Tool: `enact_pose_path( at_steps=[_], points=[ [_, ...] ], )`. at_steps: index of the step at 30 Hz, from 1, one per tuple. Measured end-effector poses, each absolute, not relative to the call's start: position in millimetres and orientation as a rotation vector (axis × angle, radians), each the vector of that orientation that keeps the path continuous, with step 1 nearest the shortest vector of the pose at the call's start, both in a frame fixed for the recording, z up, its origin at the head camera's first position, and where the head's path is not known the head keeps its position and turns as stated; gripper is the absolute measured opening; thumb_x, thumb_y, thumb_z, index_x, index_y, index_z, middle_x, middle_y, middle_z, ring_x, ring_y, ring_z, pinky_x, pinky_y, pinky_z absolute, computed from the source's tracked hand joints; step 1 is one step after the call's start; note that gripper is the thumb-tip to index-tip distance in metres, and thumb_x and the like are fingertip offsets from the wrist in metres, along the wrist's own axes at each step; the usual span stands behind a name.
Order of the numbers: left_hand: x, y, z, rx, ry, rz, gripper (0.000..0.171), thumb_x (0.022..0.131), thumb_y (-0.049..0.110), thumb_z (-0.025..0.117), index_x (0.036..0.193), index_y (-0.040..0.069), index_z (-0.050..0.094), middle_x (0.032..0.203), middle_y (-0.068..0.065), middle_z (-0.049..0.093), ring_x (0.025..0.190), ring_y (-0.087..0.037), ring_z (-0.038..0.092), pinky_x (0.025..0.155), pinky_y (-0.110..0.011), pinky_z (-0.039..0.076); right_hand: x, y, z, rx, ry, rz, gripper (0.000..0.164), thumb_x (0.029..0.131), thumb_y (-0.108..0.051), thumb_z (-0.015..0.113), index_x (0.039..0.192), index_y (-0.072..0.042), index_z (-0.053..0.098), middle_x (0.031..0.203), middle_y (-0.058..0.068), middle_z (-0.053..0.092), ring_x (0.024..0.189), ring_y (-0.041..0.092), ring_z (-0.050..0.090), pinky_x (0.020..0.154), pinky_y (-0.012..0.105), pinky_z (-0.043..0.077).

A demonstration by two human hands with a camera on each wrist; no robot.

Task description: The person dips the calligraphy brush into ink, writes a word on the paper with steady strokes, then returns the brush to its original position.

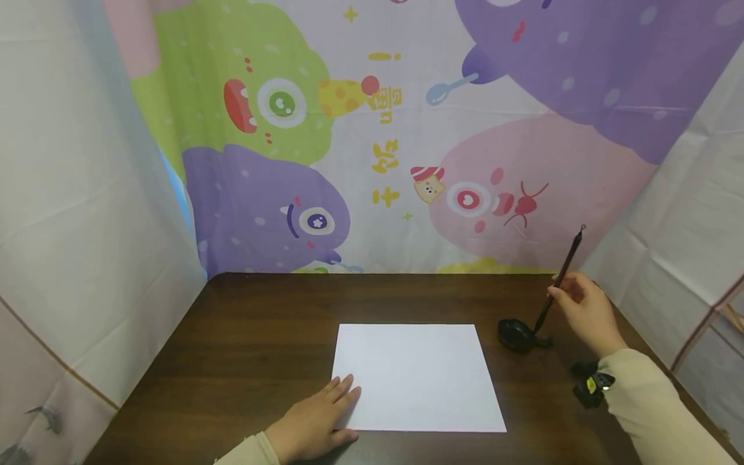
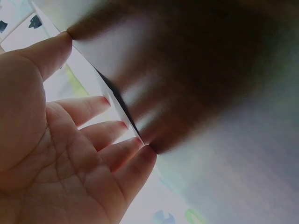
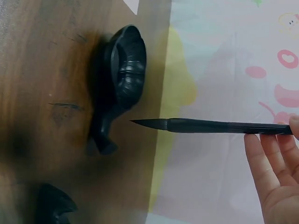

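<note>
My left hand (image 1: 316, 413) rests on the lower left corner of a white sheet of paper (image 1: 421, 381), fingers spread straight over its edge; the left wrist view shows the fingertips (image 2: 135, 158) pressing at that edge. At the right, my right hand (image 1: 589, 313) pinches a dark calligraphy brush (image 1: 566, 271) by its handle, tip downward. The brush tip is over the handle end of a small black ink dish (image 1: 515, 336). Seen from the right wrist, the dish (image 3: 128, 70) is shallow and fluted inside, and the dark pointed bristles (image 3: 149, 124) are apart from it.
The dark brown wooden table (image 1: 256, 342) carries the paper and the dish. A further black object (image 3: 53, 205) lies near the dish. Behind the table hangs a cartoon-printed curtain (image 1: 383, 245), with pale cloth (image 1: 87, 213) at the sides.
</note>
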State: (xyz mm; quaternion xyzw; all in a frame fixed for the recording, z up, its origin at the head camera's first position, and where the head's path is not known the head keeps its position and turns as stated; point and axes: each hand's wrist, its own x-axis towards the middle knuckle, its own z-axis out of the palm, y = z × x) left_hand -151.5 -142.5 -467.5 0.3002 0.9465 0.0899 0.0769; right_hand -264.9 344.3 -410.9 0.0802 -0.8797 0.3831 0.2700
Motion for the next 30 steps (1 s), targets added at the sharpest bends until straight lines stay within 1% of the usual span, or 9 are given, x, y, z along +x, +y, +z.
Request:
enact_pose_path(
  at_steps=[5, 7, 11, 14, 16, 18, 20, 26, 30],
  points=[
    [-151.8, -143.0, -467.5, 0.895, 2.83, 0.273, 0.072, 0.09, 0.05, 0.063, 0.147, 0.011, 0.045, 0.156, -0.014, 0.039, 0.14, -0.037, 0.042, 0.107, -0.053, 0.043, -261.3, 341.9, -398.8, 0.216, -2.363, 1.047, 0.023, 0.095, -0.013, 0.064, 0.113, 0.0, 0.06, 0.083, -0.018, 0.057, 0.072, -0.011, 0.055, 0.061, 0.007, 0.046],
    [-151.9, -143.2, -467.3, 0.896, 2.83, 0.275, 0.072, 0.09, 0.05, 0.063, 0.147, 0.011, 0.045, 0.156, -0.014, 0.039, 0.14, -0.037, 0.042, 0.107, -0.053, 0.043, -260.7, 340.3, -395.2, 0.23, -2.333, 1.075, 0.023, 0.094, -0.01, 0.064, 0.112, 0.003, 0.06, 0.085, -0.021, 0.057, 0.073, -0.013, 0.055, 0.063, 0.006, 0.047],
    [-152.3, -143.1, -467.3, 0.903, 2.836, 0.271, 0.071, 0.09, 0.05, 0.063, 0.147, 0.011, 0.045, 0.155, -0.014, 0.039, 0.14, -0.037, 0.042, 0.108, -0.052, 0.043, -261.3, 336.0, -390.1, 0.285, -2.239, 1.238, 0.021, 0.093, -0.003, 0.064, 0.109, 0.007, 0.056, 0.09, -0.026, 0.06, 0.078, -0.012, 0.061, 0.067, 0.006, 0.051],
    [-152.3, -142.8, -467.0, 0.907, 2.84, 0.271, 0.071, 0.09, 0.049, 0.063, 0.147, 0.011, 0.045, 0.155, -0.014, 0.039, 0.14, -0.037, 0.042, 0.108, -0.052, 0.043, -261.3, 331.4, -385.5, 0.326, -2.158, 1.389, 0.014, 0.092, 0.0, 0.063, 0.105, -0.002, 0.058, 0.094, -0.022, 0.063, 0.081, -0.009, 0.065, 0.069, 0.009, 0.054],
    [-152.1, -142.4, -466.5, 0.908, 2.842, 0.28, 0.071, 0.09, 0.048, 0.064, 0.147, 0.01, 0.045, 0.155, -0.014, 0.039, 0.141, -0.036, 0.041, 0.108, -0.052, 0.043, -260.8, 326.9, -381.4, 0.346, -2.117, 1.462, 0.017, 0.092, 0.002, 0.063, 0.102, -0.011, 0.059, 0.096, -0.018, 0.065, 0.082, -0.006, 0.067, 0.069, 0.01, 0.055],
    [-152.0, -142.3, -466.3, 0.912, 2.852, 0.28, 0.071, 0.09, 0.048, 0.064, 0.146, 0.01, 0.045, 0.155, -0.013, 0.04, 0.14, -0.036, 0.042, 0.108, -0.052, 0.043, -260.3, 321.2, -377.3, 0.362, -2.077, 1.518, 0.024, 0.091, 0.004, 0.063, 0.101, -0.018, 0.059, 0.093, -0.015, 0.066, 0.08, -0.005, 0.068, 0.068, 0.012, 0.056],
    [-152.2, -142.5, -466.3, 0.915, 2.865, 0.275, 0.07, 0.09, 0.047, 0.064, 0.146, 0.009, 0.046, 0.154, -0.014, 0.041, 0.14, -0.036, 0.043, 0.108, -0.051, 0.042, -259.4, 314.5, -373.3, 0.37, -2.053, 1.54, 0.026, 0.091, 0.004, 0.063, 0.1, -0.019, 0.059, 0.091, -0.015, 0.067, 0.078, -0.005, 0.068, 0.067, 0.012, 0.056],
    [-154.1, -145.8, -467.9, 0.864, 2.893, 0.272, 0.072, 0.088, 0.047, 0.066, 0.145, 0.008, 0.046, 0.153, -0.016, 0.042, 0.14, -0.039, 0.042, 0.109, -0.052, 0.041, -257.9, 292.9, -367.0, 0.421, -2.015, 1.614, 0.028, 0.09, 0.007, 0.062, 0.103, -0.018, 0.059, 0.089, -0.011, 0.067, 0.077, -0.003, 0.068, 0.068, 0.013, 0.056],
    [-155.6, -148.6, -469.3, 0.826, 2.879, 0.298, 0.072, 0.088, 0.048, 0.066, 0.145, 0.008, 0.046, 0.153, -0.018, 0.042, 0.14, -0.04, 0.041, 0.108, -0.054, 0.041, -260.5, 277.2, -366.3, 0.443, -2.027, 1.627, 0.029, 0.09, 0.008, 0.062, 0.103, -0.018, 0.059, 0.09, -0.012, 0.066, 0.077, -0.003, 0.068, 0.067, 0.014, 0.057]
  ],
)
